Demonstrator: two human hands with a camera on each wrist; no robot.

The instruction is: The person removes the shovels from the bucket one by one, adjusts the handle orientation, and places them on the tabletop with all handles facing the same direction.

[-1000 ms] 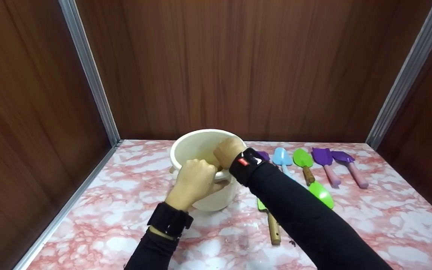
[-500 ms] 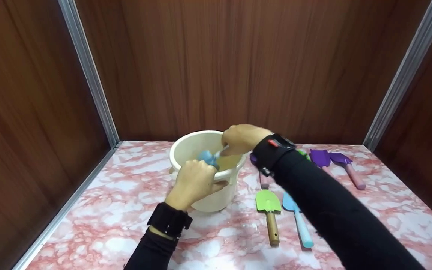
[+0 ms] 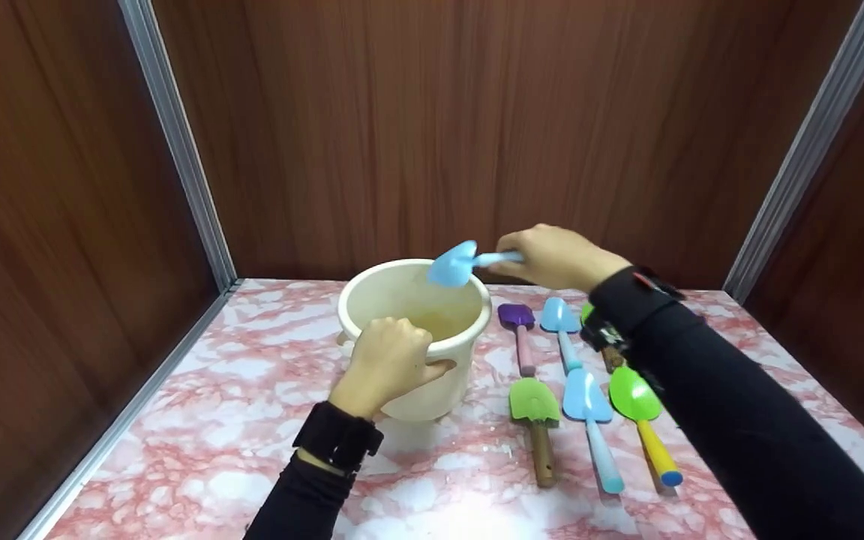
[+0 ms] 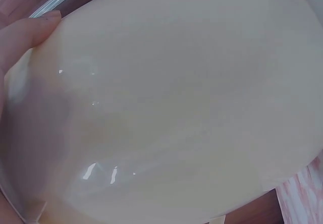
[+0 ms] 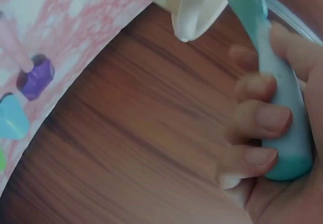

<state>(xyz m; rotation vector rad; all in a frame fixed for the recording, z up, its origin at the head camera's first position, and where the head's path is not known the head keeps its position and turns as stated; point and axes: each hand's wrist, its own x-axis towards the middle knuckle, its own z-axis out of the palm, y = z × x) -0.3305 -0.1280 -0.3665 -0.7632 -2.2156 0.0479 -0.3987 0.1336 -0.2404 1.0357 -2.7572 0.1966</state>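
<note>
A cream plastic bucket [image 3: 432,394] stands upright on the table, with a yellowish tint low inside it. My left hand [image 3: 387,367] grips its near rim, the thumb along the outside; in the left wrist view the bucket wall [image 4: 176,82] fills most of the picture. Just over the far right rim is a light blue trowel [image 3: 452,266], tilted with its blade to the left. My right hand [image 3: 556,255] holds it by the handle. The right wrist view shows fingers curled round that trowel's pale handle [image 5: 285,108] with its teal end.
Trowels lie in rows right of the bucket: purple [image 3: 516,315], light blue [image 3: 559,315], green with a wooden handle [image 3: 534,401], another light blue [image 3: 586,397], and green with a yellow handle [image 3: 634,394]. My right arm covers others. Wooden panels [image 3: 447,135] enclose the marbled table [image 3: 199,420].
My right hand has come up out of the bucket and moved right, lifting the light blue trowel above the rim. The left hand has stayed on the bucket.
</note>
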